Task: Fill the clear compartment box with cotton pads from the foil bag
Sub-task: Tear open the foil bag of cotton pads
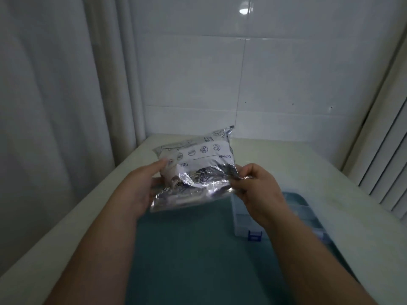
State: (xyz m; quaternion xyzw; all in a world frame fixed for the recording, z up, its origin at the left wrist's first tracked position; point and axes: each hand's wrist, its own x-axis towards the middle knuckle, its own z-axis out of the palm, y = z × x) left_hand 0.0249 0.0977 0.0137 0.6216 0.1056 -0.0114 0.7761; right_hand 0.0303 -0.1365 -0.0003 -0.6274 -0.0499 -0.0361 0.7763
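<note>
While gripping the foil bag (193, 164) from either side above the teal mat (198, 249), not yet into it, as far as can be made out: no open mouth visible along the crumpled near edge. Early stage, by that judgement: opening of the bag in hand, nothing transferred.

Left hand (141, 186) closed around the bag's left side, thumb on the printed front, fingers behind. Right hand (257, 190) pinching the near right corner between thumb and fingertips, probably to pull apart or tear that edge. Printed label upside down toward the camera; which end counts as the top, cannot tell.

No cotton pads visible anywhere. Presumably inside the bag, which bulges toward its far end.

Clear compartment box (244, 219) down on the mat, below and just right of the bag, partly hidden by the right hand and forearm, blue latch (254, 235) on its near side. Blurred, so unclear whether lidded or open. Dividers faintly visible farther right, with no white pads seen in the compartments on show.

Left to do, then, nearly everything: get the bag open, draw pads out, lay them into the compartments until full.

Pale tabletop (308, 164) under the mat, tiled wall (275, 73) behind, curtain (55, 84) at left.
</note>
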